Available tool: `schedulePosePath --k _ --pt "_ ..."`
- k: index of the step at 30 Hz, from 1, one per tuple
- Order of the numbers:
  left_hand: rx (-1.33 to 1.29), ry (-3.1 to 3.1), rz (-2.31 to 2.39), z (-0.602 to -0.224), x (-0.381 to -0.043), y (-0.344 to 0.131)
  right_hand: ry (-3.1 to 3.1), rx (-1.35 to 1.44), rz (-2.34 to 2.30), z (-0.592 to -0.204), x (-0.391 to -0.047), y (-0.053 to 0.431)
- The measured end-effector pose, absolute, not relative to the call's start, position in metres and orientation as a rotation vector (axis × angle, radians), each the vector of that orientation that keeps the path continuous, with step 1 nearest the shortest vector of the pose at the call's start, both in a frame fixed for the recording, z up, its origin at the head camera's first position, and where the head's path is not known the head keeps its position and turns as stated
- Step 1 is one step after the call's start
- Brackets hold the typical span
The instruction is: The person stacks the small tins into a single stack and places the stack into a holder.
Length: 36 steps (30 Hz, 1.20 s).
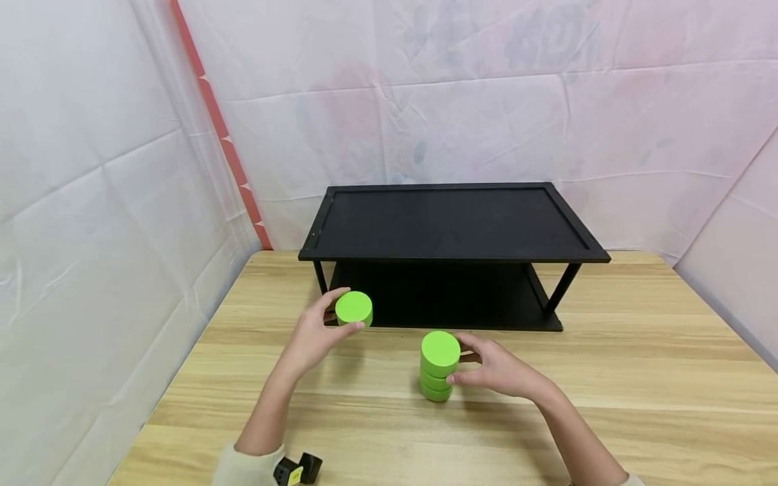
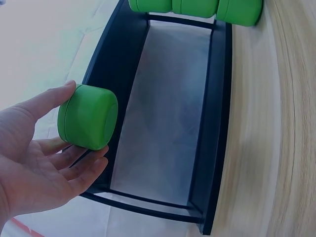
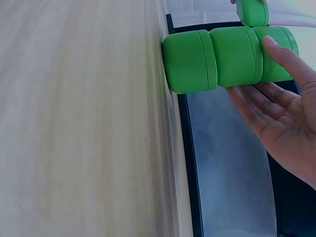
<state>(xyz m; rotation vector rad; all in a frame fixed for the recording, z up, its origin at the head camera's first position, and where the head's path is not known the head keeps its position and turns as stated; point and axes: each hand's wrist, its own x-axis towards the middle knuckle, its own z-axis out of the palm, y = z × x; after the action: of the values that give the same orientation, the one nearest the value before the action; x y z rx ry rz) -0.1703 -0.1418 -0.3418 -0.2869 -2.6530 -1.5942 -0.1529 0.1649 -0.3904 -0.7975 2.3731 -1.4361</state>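
Observation:
My left hand (image 1: 314, 335) holds a small round green lidded jar (image 1: 354, 308) between thumb and fingers, raised in front of the left end of a black two-tier shelf (image 1: 446, 223). In the left wrist view, the thumb lies on one side of that jar (image 2: 89, 117) and the fingers support the other. Three matching jars stand in an upright stack (image 1: 435, 385) on the table, just in front of the shelf. My right hand (image 1: 501, 370) grips this stack from the right near its top. The right wrist view shows the thumb on the uppermost jar (image 3: 274, 54), with the fingers opposite.
The shelf's lower board (image 1: 437, 297) sits on the wooden table (image 1: 638, 378) between slanted legs. White sheeting (image 1: 486, 121) hangs behind and at both sides, with a red strip (image 1: 225, 135) at the left corner. A small black device (image 1: 298, 468) is on the left wrist.

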Motion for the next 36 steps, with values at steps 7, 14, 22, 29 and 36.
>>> schedulePosePath --k 7,14,22,29,36 --pt "-0.325 -2.63 -1.608 -0.34 -0.169 -0.136 2.385 -0.805 -1.429 -0.391 -0.154 0.165" --pt "-0.32 -2.636 -1.607 -0.339 -0.166 -0.131 2.383 -0.799 -1.422 -0.39 -0.153 0.165" --pt "-0.355 -2.641 -1.581 -0.338 -0.163 -0.123 2.379 -0.793 -1.429 -0.389 -0.153 0.164" --pt "-0.381 -2.628 -1.606 -0.337 -0.16 -0.118 2.375 -0.792 -1.427 -0.389 -0.153 0.164" --pt "-0.414 -2.621 -1.596 -0.335 -0.158 -0.113 2.373 -0.811 -1.436 -0.39 -0.153 0.165"
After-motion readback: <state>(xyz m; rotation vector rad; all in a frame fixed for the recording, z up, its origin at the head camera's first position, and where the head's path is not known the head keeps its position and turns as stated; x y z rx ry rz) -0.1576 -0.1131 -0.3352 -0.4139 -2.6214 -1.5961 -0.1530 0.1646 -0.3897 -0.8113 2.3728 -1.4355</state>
